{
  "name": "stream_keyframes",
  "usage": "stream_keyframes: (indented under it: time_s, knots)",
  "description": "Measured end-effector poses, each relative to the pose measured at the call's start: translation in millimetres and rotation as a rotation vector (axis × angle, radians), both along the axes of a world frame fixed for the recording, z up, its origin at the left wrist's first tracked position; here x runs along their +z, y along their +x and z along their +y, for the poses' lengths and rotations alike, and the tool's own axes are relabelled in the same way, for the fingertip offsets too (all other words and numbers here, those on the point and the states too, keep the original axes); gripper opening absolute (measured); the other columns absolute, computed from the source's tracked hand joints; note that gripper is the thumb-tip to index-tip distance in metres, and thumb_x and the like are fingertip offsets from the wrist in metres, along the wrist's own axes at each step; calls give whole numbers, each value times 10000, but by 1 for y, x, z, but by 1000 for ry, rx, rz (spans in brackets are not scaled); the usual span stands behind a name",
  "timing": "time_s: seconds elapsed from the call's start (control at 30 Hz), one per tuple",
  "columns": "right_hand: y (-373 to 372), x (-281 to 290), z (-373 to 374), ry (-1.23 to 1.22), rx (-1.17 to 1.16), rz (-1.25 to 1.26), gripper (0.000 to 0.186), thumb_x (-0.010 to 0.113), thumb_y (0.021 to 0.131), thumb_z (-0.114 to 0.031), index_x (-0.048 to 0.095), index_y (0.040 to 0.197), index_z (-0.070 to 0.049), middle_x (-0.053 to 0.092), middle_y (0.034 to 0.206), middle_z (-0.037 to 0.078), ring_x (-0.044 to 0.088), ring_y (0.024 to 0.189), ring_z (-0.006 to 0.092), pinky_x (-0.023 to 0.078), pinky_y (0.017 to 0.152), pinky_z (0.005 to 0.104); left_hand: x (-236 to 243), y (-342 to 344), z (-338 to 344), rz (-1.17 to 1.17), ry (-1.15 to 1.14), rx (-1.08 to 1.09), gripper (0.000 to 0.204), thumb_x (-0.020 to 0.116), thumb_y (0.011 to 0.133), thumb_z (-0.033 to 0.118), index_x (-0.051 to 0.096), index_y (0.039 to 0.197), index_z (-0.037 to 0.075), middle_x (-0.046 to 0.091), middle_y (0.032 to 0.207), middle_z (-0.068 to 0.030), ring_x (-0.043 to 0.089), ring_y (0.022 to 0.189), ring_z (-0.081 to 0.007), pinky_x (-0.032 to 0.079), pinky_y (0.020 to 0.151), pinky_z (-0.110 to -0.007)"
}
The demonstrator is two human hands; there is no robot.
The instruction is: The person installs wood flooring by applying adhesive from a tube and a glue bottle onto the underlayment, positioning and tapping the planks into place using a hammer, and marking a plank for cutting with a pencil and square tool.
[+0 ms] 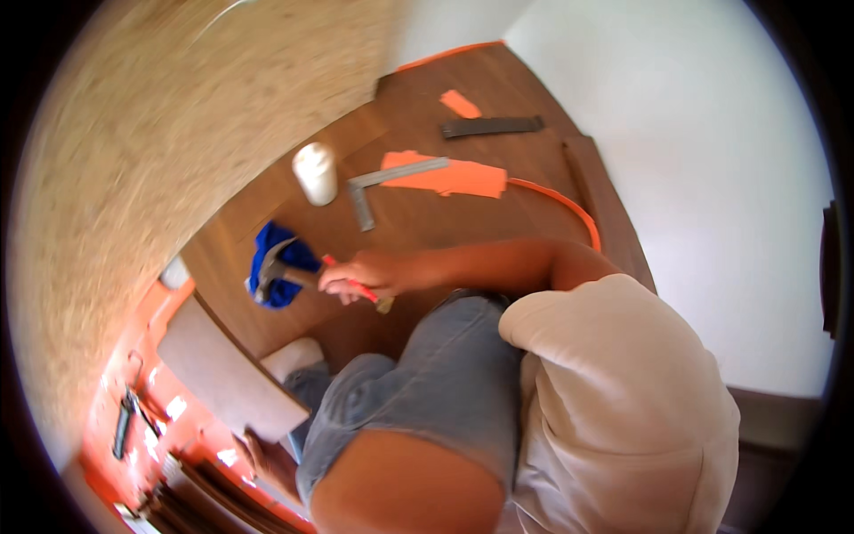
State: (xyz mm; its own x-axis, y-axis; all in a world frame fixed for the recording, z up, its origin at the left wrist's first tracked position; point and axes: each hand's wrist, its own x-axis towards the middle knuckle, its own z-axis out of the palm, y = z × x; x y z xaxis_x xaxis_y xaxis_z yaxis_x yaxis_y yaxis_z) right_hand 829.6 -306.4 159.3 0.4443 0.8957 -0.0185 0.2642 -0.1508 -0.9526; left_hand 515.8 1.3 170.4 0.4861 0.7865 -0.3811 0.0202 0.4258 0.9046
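My right hand [356,276] is closed around the wooden handle of a claw hammer [272,264] and a slim red pencil-like stick. The hammer's head is over a crumpled blue cloth [294,249] on the wood-plank floor [236,267]. My left hand [258,454], low on the left, is at the lower edge of a pale board [222,356]; whether it grips the board is unclear. A metal square [363,205] lies partly across an orange foam piece [463,181], with a white cylindrical container [314,171] to its left.
A dark bar [489,126] and orange scrap [458,102] lie farther back. White walls [712,178] bound the right, a wood-chip board surface [116,151] the upper left. Tools [124,423] and dark planks [187,498] lie on orange underlay [107,392]. An orange strip [569,205] curves rightward.
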Motion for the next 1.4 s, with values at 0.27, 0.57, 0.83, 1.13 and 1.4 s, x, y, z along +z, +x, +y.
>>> stream_keyframes:
  time_s: [0.27, 0.57, 0.83, 1.13, 1.4]
  knots:
    - [-34, -12, -376, -560, -1091, -512, 293, 549, 981, -160, 619, 1255, -82, 658, 939, 65, 656, 883, 230, 540, 808, 360, 15, 73, -42, 121, 10, -192, 450, 591, 1039, 187, 505, 1427, -23, 607, 1366, -170, 574, 1245, -292, 444, 1088, -437]
    - [-112, -42, -683, -1575, -1525, 47, 743, 845, 768, -366, 485, 1321, -24, 618, 1318, 242, 621, 1213, 377, 529, 929, 496, 34, 115, -98, 189, 2, -270, 450, 586, 1042, 195, 507, 1425, -26, 612, 1363, -172, 579, 1241, -297, 450, 1084, -439]
    - [-118, -83, -773, -1338, -1245, 166, 1090, 960, 567, -456, 425, 1384, 28, 634, 1303, 227, 523, 1356, 365, 466, 1070, 451, 51, 125, -129, 268, 7, -243, 450, 582, 1044, 203, 510, 1422, -30, 616, 1359, -173, 585, 1238, -302, 456, 1080, -441]
    - [-97, -32, -741, -1196, -1294, 341, 1424, 1033, 457, -367, 234, 1543, 91, 477, 1495, 272, 461, 1407, 385, 415, 1145, 441, 59, 112, -125, 314, 0, -220, 451, 577, 1046, 211, 512, 1420, -33, 620, 1355, -175, 591, 1234, -308, 462, 1076, -443]
    - [-106, -21, -715, -1506, -1354, 37, 1252, 1028, 456, -397, 392, 1448, 26, 509, 1438, 248, 500, 1331, 413, 468, 1067, 486, 52, 95, -110, 323, -33, -193, 453, 573, 1048, 218, 515, 1418, -37, 624, 1352, -176, 596, 1230, -313, 468, 1072, -446]
